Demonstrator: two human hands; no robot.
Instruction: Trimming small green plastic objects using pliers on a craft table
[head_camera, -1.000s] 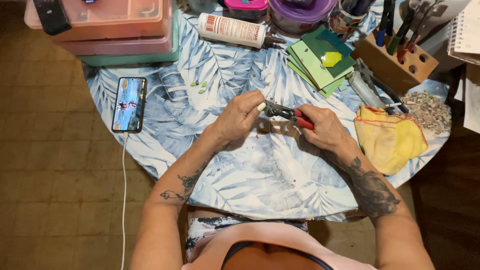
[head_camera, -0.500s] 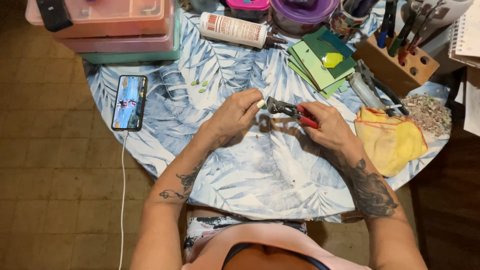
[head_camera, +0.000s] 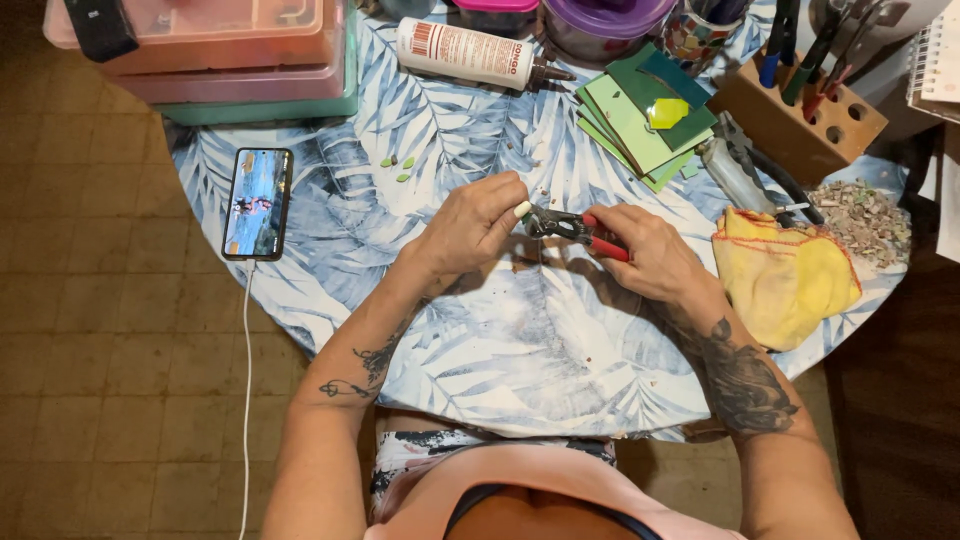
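Over a leaf-print desk (head_camera: 520, 380) on brown tiled floor (head_camera: 110, 330), right hand (head_camera: 650, 255) grasps red-handled nippers (head_camera: 575, 228); left hand (head_camera: 478, 222) fingers pinch their tip

Both forearms are bare from the elbow down, with no sleeves, watch or bracelet showing. The left hand (head_camera: 478, 222) has a long, pale-painted thumbnail, light against the dark tool beside it. A thin line tattoo of dark curls and loops runs along the left forearm toward the elbow. The right hand (head_camera: 650, 250) leads back to a forearm carrying a larger, denser tattoo, a dark shaded patch that covers most of its upper side. At the bottom of the view the person wears a pale pink top with a dark scooped edge at the neckline, and below it a garment patterned in black and white.
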